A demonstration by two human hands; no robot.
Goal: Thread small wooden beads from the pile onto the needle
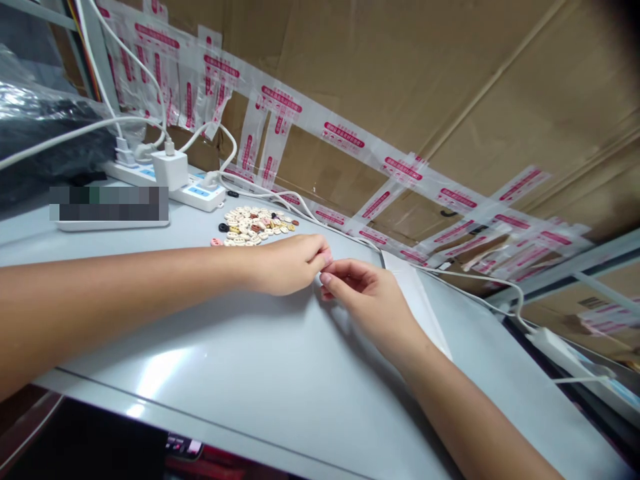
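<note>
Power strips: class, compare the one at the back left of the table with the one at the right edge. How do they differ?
The back-left power strip carries a white charger block and several plugs; the right-edge power strip shows none that can be made out. The back-left power strip lies close to the pile of buttons; the right-edge power strip lies far from it, near the table's edge. Both are white, long, and trail white cables.
</note>
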